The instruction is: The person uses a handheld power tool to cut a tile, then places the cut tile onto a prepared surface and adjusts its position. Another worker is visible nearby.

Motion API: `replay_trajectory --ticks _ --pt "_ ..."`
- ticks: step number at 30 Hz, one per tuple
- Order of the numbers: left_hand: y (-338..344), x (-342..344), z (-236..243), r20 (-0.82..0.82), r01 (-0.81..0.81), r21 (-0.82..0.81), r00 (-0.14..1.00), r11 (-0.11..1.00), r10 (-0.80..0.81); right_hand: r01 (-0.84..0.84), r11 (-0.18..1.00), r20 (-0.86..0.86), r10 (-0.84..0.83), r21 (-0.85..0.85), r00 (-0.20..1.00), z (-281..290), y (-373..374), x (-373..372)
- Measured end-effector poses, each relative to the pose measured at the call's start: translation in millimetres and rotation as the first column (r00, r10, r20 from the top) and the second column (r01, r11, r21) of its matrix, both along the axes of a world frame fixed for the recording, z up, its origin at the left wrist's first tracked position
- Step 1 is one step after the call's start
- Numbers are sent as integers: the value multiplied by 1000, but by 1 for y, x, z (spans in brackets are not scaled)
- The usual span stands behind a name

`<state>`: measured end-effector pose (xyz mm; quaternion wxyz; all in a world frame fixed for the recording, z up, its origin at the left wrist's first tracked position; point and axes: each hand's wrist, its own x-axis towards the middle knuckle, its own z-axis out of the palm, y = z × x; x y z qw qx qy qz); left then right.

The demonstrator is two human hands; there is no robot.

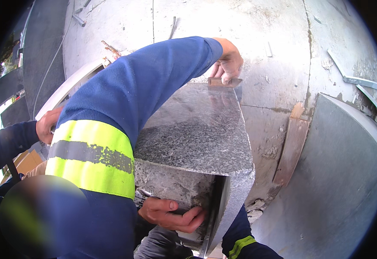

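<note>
My left arm point(154, 69), in a blue sleeve with a yellow reflective band, reaches across a speckled grey granite slab point(193, 129). At the slab's far end, my left hand point(228, 64) is closed on a small brown wooden block point(224, 82), pinched against the slab's edge. At the lower right a dark blue sleeve point(251, 248) with a thin yellow band passes behind the upright granite side panel point(228, 211). It looks like my right arm; its hand is hidden. Beneath the slab's near edge shows another person's hand point(171, 213), fingers bent; what it holds cannot be made out.
Another person's hand point(47, 125) and dark sleeve point(11, 144) are at the left. On the right, a grooved wooden strip point(292, 149) lies beside a large grey sheet point(322, 190). Metal angle pieces point(363, 82) lie on the concrete floor point(257, 26).
</note>
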<state>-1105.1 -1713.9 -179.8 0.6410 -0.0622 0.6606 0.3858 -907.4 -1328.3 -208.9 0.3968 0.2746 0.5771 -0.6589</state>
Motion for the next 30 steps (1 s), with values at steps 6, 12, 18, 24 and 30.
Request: replay_trajectory --ticks 6,12,18,24,30 --pt "2 -6 3 26 47 19 999 999 -48 -90 987 -101 104 135 989 9 -11 -4" --pt "0 2 1 -35 4 -17 999 1000 -4 -177 950 -93 207 258 974 5 -7 0" --pt "1 0 8 -47 -17 -11 999 1000 17 -150 980 -43 157 134 987 -2 -4 -1" --pt "-1 2 5 -36 -18 -36 999 999 17 -377 873 -76 418 309 905 23 -13 -1" --pt "1 5 0 -79 -23 -61 997 998 18 -585 760 -85 628 283 774 52 40 33"
